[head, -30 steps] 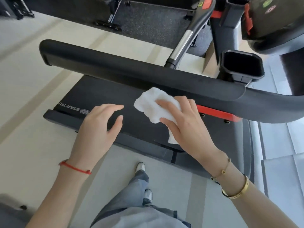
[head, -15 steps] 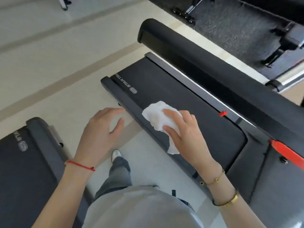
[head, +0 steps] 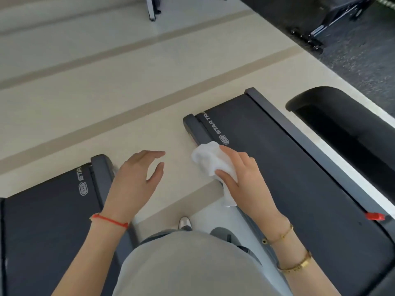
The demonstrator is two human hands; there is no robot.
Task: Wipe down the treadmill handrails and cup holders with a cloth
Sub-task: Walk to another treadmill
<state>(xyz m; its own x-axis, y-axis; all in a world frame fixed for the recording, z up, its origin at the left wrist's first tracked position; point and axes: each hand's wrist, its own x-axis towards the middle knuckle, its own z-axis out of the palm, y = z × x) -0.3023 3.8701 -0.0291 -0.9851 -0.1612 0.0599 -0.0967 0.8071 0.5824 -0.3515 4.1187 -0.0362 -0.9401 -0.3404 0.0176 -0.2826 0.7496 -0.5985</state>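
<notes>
Here, in the head view, the person looked down between two treadmills. The right hand [head: 248, 182] gripped a crumpled white cloth [head: 210, 162], fingers and thumb curled round it, with a loose tail of the cloth hanging below the palm. The cloth was held in front of the near side rail of the right treadmill [head: 299, 167], close to its rear corner; whether it touched the rail could not be told. The left hand [head: 134, 184] hovered over the pale floor [head: 106, 82] with fingers relaxed and spread, holding nothing. A red string bracelet [head: 111, 220] circled the left wrist, and two gold bracelets [head: 296, 264] sat on the right wrist. The black handrail [head: 346, 124] of the right treadmill ran along the far right, well apart from the cloth. A second treadmill [head: 47, 221] lay at lower left. A shoe tip [head: 184, 222] showed on the floor between the two decks, above a grey shirt [head: 192, 263].
</notes>
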